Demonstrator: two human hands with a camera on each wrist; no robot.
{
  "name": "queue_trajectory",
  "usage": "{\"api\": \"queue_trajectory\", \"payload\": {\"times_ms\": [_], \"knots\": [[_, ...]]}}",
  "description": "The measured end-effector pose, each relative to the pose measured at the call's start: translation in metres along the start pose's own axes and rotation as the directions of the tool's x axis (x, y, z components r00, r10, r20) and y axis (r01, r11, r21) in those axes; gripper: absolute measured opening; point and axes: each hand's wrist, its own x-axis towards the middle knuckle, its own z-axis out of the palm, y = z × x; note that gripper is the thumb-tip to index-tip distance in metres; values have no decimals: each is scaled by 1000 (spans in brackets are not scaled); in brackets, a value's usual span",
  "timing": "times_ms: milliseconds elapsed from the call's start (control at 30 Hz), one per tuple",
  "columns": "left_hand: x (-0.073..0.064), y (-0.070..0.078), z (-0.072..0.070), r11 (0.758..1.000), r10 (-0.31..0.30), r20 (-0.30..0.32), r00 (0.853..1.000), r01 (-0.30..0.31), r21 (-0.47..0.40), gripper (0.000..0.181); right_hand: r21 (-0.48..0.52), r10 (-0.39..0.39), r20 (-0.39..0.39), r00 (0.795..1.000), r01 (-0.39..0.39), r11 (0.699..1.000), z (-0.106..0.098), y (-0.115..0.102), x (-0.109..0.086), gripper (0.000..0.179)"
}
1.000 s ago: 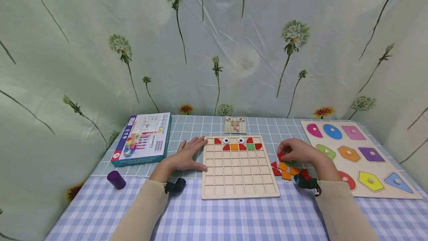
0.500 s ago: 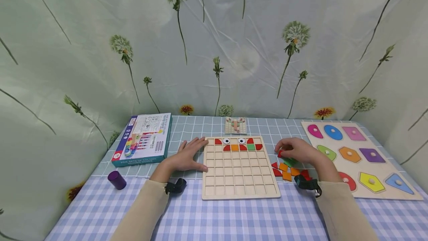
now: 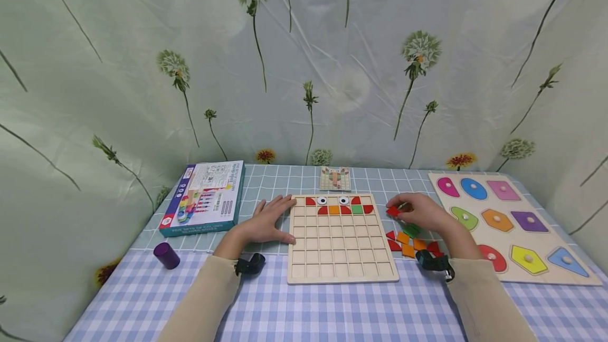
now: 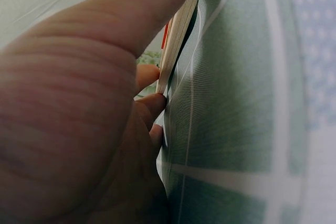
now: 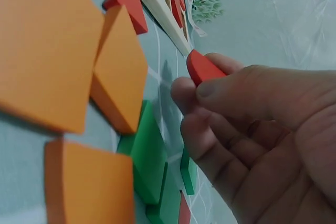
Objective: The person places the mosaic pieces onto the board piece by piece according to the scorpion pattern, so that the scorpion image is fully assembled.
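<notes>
A wooden grid board [image 3: 340, 247] lies mid-table, its top two rows partly filled with red, orange, green and eye tiles. My left hand [image 3: 264, 221] rests at the board's left edge, fingers spread, thumb and fingertips touching the rim; the left wrist view shows the fingertips against the board's side [image 4: 181, 30]. Right of the board, my right hand [image 3: 425, 214] pinches a red tile [image 5: 203, 68] between thumb and fingers, raised over the loose pieces. Below it lie orange tiles [image 5: 118, 72], green tiles [image 5: 149, 156] and several red ones [image 3: 393, 245].
Behind the board stands a small pattern card [image 3: 334, 179]. A boxed game [image 3: 204, 197] and a purple cylinder [image 3: 166, 255] are on the left. A knobbed shape puzzle [image 3: 510, 241] lies at the right, close by my right forearm.
My right hand has lifted the red tile from the pile and shifted slightly left and away from me. The left hand stays at the board's edge.
</notes>
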Motion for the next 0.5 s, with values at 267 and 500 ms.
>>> {"api": "queue_trajectory", "payload": {"times_ms": [267,500], "knots": [[-1,0,1,1000,-8,2,1000,8,2,103,35,-34,1,999,33,999,7,-11,4,29],[0,1,0,1000,2,2,1000,-2,1,103,13,-60,-3,998,60,998,12,-19,7,25]]}}
